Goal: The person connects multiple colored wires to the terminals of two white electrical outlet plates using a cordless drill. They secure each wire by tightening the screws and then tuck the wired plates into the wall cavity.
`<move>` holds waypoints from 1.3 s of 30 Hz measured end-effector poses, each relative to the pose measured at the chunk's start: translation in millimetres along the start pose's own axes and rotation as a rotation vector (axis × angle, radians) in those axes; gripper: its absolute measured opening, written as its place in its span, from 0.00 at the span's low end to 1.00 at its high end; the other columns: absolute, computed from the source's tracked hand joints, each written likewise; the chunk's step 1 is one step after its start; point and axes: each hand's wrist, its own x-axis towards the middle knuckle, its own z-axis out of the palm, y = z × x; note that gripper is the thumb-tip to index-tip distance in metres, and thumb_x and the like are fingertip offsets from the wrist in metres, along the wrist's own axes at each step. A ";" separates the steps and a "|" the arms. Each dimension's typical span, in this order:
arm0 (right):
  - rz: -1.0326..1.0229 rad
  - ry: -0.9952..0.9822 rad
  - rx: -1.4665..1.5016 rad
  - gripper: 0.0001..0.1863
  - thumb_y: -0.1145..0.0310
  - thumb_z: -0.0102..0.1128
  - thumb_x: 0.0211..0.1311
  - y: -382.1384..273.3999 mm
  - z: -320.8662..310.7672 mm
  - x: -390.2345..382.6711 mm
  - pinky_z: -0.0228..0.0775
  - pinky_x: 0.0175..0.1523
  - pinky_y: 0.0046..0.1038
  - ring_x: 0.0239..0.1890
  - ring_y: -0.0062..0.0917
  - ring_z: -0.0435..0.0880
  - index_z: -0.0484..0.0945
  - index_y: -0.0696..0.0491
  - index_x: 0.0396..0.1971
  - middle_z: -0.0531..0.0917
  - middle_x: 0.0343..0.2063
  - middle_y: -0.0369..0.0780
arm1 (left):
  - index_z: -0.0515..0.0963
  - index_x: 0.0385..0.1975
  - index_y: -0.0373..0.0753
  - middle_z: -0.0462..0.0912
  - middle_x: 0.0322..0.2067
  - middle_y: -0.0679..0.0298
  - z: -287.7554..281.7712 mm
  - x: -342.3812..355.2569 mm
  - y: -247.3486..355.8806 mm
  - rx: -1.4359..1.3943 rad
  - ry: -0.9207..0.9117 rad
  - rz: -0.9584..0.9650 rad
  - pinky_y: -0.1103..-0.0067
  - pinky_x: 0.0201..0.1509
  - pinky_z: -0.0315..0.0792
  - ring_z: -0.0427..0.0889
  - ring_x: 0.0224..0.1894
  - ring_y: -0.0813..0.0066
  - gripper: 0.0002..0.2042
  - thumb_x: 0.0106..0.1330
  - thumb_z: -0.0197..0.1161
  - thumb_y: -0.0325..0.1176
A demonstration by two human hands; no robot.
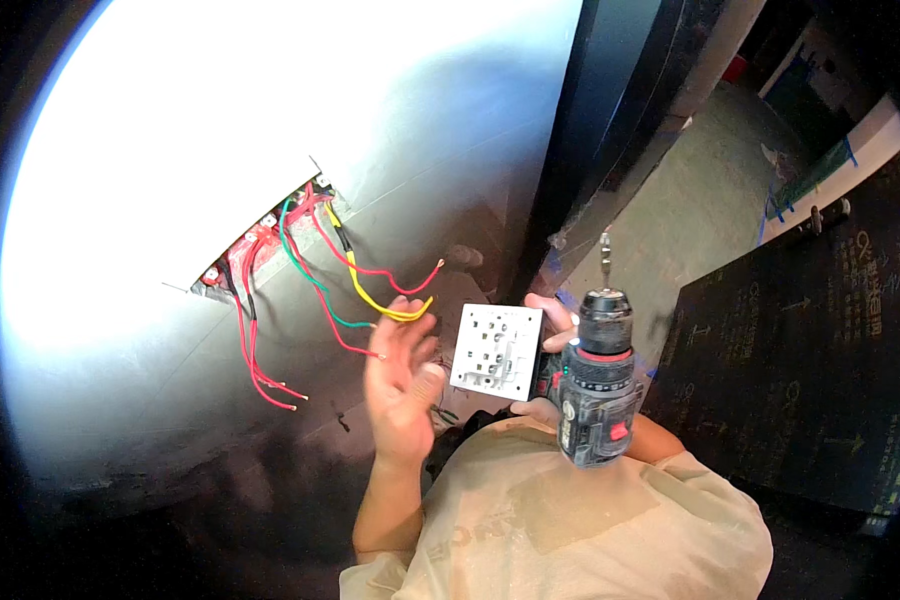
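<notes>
My left hand is open, palm up and fingers spread. Its fingertips are by the bared ends of a yellow wire, a green wire and red wires; whether they touch is unclear. My right hand is closed at the edge of a square white electrical wall plate, its terminal side facing up. In the same hand is a cordless drill, bit pointing away from me; the drill body and plate hide most of the grip.
Red wall boxes sit in a long slot in the bright wall, with more red wires hanging out at the left. A dark door frame stands beyond my hands. At right is a dark printed board with a handle.
</notes>
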 end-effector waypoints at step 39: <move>0.393 -0.108 0.512 0.41 0.65 0.87 0.46 -37.3 -26.9 -11.6 0.62 0.75 0.52 0.78 0.44 0.56 0.65 0.46 0.56 0.54 0.76 0.53 | 0.76 0.59 0.27 0.78 0.55 0.49 35.6 -36.0 5.4 0.575 -0.097 0.354 0.73 0.60 0.72 0.80 0.55 0.64 0.32 0.50 0.74 0.26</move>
